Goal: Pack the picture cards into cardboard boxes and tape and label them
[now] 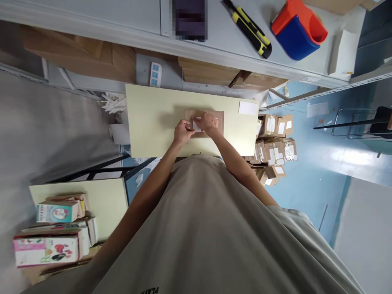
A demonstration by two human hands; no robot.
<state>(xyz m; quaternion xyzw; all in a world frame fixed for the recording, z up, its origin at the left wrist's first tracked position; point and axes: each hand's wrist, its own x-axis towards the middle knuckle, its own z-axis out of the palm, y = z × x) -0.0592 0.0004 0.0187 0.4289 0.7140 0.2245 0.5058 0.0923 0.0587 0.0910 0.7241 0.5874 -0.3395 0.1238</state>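
Observation:
A flat brown cardboard box lies on the pale yellow tabletop in front of my body. On top of it is a white label, partly covered by my fingers. My left hand is at the label's left edge, its fingertips pinched together there. A tiny yellow and dark spot shows at those fingertips, too small to name. Over the label rests my right hand, fingers bent and thumb reaching toward its left end. Part of the label comes out beyond the right fingers.
A grey shelf ahead carries a yellow-black utility knife and a red-blue holder. Another white label lies at the table's right end. Taped cartons are piled to the right. Flattened boxes lie on a lower-left table.

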